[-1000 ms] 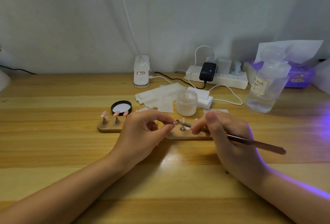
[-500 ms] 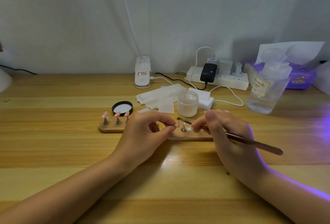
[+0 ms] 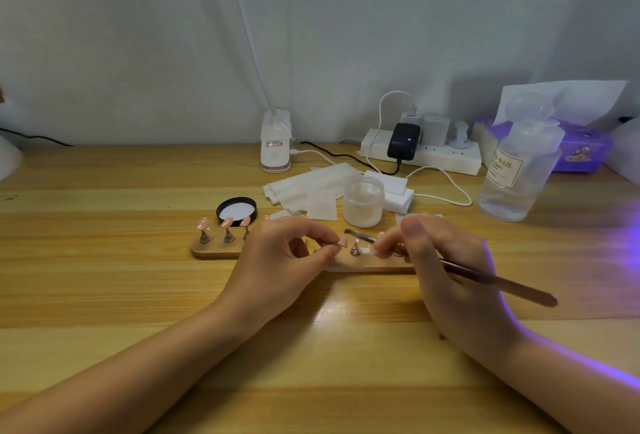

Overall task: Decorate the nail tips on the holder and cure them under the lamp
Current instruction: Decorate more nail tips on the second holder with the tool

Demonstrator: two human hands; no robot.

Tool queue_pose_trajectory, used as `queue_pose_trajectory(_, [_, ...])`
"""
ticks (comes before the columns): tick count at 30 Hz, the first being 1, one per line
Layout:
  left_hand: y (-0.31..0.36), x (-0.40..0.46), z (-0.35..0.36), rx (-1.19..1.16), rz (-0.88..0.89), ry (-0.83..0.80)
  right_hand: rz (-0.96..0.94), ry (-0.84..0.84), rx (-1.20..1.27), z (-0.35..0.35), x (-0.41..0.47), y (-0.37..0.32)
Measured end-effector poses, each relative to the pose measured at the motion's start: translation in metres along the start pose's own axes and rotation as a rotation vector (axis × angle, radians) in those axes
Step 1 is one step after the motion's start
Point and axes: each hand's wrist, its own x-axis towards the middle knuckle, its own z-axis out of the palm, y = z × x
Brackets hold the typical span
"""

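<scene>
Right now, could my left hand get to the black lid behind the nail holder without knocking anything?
Probably not cleanly. The left hand is pinching a nail tip, and three nail tips on stands sit right in front of the black lid. Reaching over them from above looks possible.

Both forearms are bare to the frame's edge, with no sleeve, ring or watch on the left hand (image 3: 277, 260) or right hand (image 3: 450, 278), whose thumbnail is short and unpainted.
</scene>
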Motion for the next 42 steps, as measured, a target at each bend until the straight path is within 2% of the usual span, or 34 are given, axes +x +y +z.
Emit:
queue_pose_trajectory(22, [0.0028, -0.0008, 0.0002, 0.002, -0.025, -0.014, -0.023, 0.004, -0.012, 0.0001, -0.0004, -0.0009])
queue_pose_trajectory(27, [0.003, -0.0008, 0.0006, 0.007, -0.04, -0.017, -0.015, -0.041, -0.028, 0.0, -0.0011, 0.001])
queue_pose_trajectory(31, [0.0034, -0.0012, 0.0002, -0.001, -0.057, -0.023, -0.033, -0.004, -0.036, -0.0001, -0.0006, -0.0004])
queue_pose_trajectory(42, [0.0046, -0.0009, 0.0005, -0.024, -0.056, -0.018, 0.008, -0.035, -0.026, 0.0003, 0.0, -0.0001])
